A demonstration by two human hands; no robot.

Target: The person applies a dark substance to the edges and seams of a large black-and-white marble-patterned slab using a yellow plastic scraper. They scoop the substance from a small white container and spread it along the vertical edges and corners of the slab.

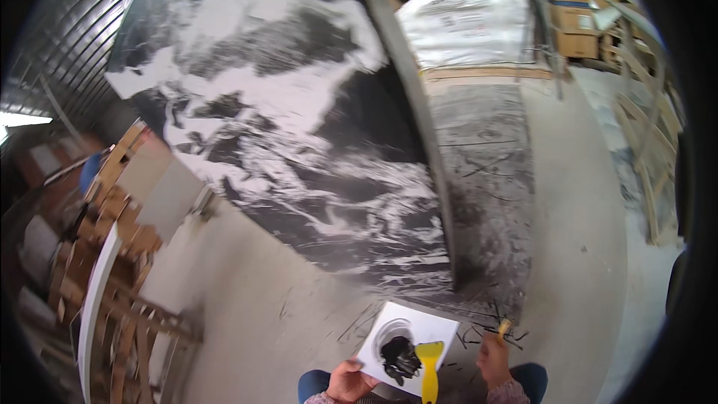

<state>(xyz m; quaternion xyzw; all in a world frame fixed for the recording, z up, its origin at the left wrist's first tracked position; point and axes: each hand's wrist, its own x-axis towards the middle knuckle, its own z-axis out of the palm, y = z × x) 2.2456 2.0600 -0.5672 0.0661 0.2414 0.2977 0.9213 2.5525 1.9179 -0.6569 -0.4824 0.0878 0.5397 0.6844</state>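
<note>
My left hand (351,381) grips the left edge of a white square board (378,325), which I hold low in front of me. A thick smear of black paint (400,359) covers the middle of the board. A yellow scraper (429,366) lies across the board's right side, its wide blade end toward the paint. My right hand (493,360), to the right of the board, is closed around a small tool with a yellowish end (504,326); its kind does not show. Ahead stands a large black-and-white painting (292,105), apart from both hands.
A dark-stained mat (490,172) lies along the floor right of the painting. Cardboard and wooden frames (131,314) stack up at the left. Wooden racks (647,142) stand at the right. Farther back are a white wrapped bundle (471,26) and cardboard boxes (574,19).
</note>
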